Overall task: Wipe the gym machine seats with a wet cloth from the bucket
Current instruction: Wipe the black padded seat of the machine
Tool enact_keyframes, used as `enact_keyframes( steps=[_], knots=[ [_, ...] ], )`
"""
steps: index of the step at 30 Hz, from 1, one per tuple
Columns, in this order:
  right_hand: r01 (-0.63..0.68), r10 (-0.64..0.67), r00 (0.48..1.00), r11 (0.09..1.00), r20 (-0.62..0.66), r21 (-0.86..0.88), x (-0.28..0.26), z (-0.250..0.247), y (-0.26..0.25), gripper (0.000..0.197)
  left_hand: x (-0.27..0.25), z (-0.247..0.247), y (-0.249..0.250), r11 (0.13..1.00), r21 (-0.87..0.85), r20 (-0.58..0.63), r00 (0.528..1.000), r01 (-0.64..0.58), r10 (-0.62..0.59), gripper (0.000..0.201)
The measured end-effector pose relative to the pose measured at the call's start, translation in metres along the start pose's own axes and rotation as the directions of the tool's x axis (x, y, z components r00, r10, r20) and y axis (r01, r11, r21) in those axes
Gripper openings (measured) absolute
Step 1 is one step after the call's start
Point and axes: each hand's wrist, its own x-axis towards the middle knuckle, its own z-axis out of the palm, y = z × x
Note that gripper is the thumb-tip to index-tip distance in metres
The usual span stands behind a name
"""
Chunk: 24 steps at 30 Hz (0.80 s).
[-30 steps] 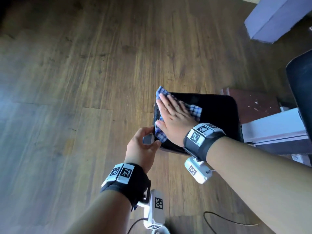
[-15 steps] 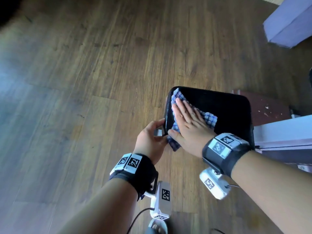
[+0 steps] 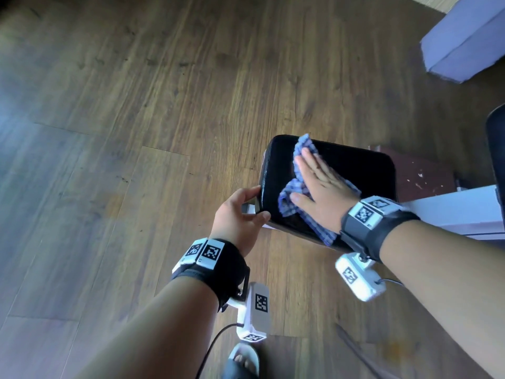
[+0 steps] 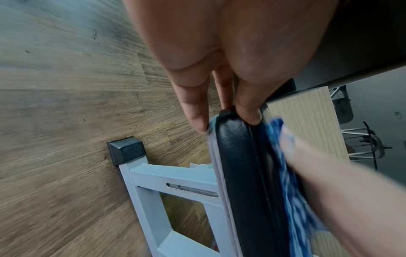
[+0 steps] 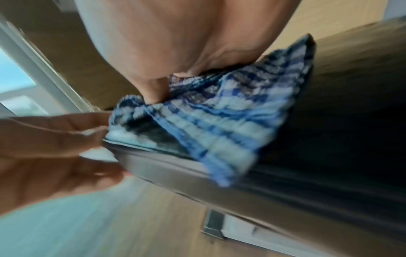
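A black padded seat (image 3: 363, 170) on a pale metal frame sits right of centre in the head view. A blue checked cloth (image 3: 289, 199) lies on its near-left part. My right hand (image 3: 318, 187) presses flat on the cloth with straight fingers. My left hand (image 3: 240, 212) grips the seat's left edge (image 4: 237, 156), thumb on top and fingers curled beneath. In the right wrist view the cloth (image 5: 211, 125) bunches under the palm against the dark seat (image 5: 340, 132). No bucket is in view.
Wood plank floor (image 3: 136, 132) spreads to the left and beyond. The pale frame (image 4: 153, 191) ends in a black foot cap (image 4: 125, 151) on the floor. A lilac box (image 3: 464, 42) stands far right. Another dark pad (image 3: 496, 149) shows at the right edge. A sandalled foot (image 3: 243, 359) is below.
My right hand has slid the cloth rightward across the seat, away from the left edge. My left hand has kept its grip on that edge.
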Motion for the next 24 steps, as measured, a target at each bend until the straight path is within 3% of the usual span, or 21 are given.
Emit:
enact_keyframes(
  steps=[3,5,10,14,20,24],
  knots=[
    [-0.184,0.184,0.983,0.982,0.001,0.044,-0.006,-0.002,0.02,0.08,-0.002,-0.001,0.002,1.0,0.021,0.007,1.0,0.008,-0.008,0.051],
    [-0.239,0.239,0.971,0.97,0.007,0.052,0.003,-0.004,0.011,0.081,-0.002,-0.003,0.003,1.0,0.025,0.009,1.0,0.004,-0.004,0.05],
    [-0.14,0.141,0.989,0.99,-0.051,0.023,0.027,-0.008,-0.031,0.077,-0.003,0.0,0.002,1.0,0.015,-0.008,1.0,-0.013,0.013,0.05],
    [-0.095,0.094,0.994,0.995,-0.055,-0.007,0.031,-0.008,-0.013,0.074,-0.002,0.001,0.002,0.999,0.04,-0.019,0.999,-0.028,0.029,0.049],
    [-0.373,0.379,0.925,0.923,-0.044,0.092,-0.011,0.006,0.068,0.071,-0.003,-0.001,0.002,0.992,0.126,-0.016,1.0,-0.024,0.026,0.046],
    [-0.5,0.507,0.861,0.859,-0.048,0.109,-0.024,0.012,0.079,0.071,-0.001,-0.002,0.003,0.988,0.15,-0.03,0.999,-0.036,0.041,0.047]
  ],
)
